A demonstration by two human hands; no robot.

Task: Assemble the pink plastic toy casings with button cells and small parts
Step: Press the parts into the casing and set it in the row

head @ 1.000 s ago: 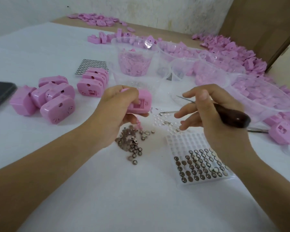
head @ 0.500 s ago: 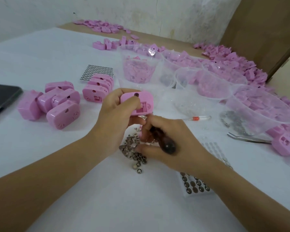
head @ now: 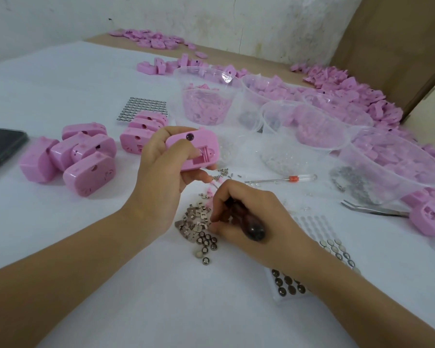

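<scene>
White cloth covers the tabletop [head: 86, 272], and pale, stained plaster rises behind it. Heaps of loose pink shells [head: 362, 96] run along the far edge and down the right side, the biggest mass in sight. Nearer stand clear plastic tubs [head: 206, 101] holding pink bits, dark hardware and clear pieces. At my left lies a cluster of closed casings [head: 86, 169], with a dark flat slab [head: 0, 146] beyond them at the edge. A plastic tray of button cells [head: 289, 285] sits partly under my right forearm, and a second sheet of cells [head: 143, 109] lies further back.

My left hand [head: 161, 187] is raised just above the cloth, its fingers [head: 186, 153] clenched round the pink casing [head: 199, 151], turned so the open battery bay faces me. My right hand [head: 249, 219] is down on the cloth with a dark-handled tool [head: 251, 227] tucked in the palm, and its fingertips [head: 215, 219] press into the pile of small metal contact plates [head: 194, 219]; whether one is already pinched I cannot tell. Loose ring-shaped cells [head: 207, 243] lie just beside that pile, tiny screws [head: 222, 173] under the casing, a red-collared screwdriver [head: 281, 179] and tweezers [head: 374, 209] off to the right.

I judge this the contact-fetching step. Next calls for lifting a single plate clear of its neighbours, carrying it up to the bay, and seating it squarely without dropping the tool.
</scene>
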